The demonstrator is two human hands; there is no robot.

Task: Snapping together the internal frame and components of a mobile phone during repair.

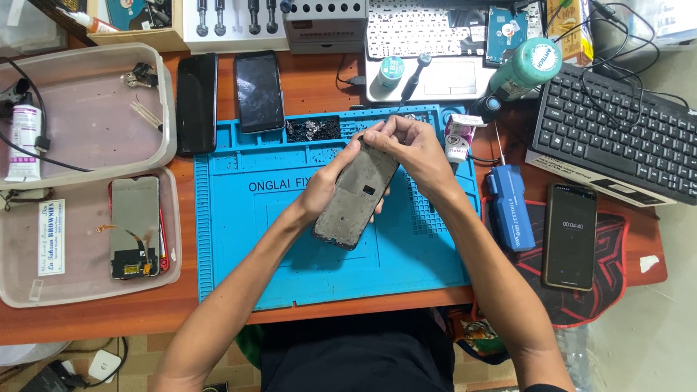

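Two hands work a phone frame over a blue repair mat on a crowded wooden tabletop.

The tabletop (319,91) carries the blue mat (239,254), two clear trays (168,218), a black keyboard (617,138) — cut off at the right edge — and a timer phone (570,236). The left hand (330,185) grips the dark phone frame (356,196) from beneath; the right hand (410,145) pinches its top edge, fingertips hiding that corner.
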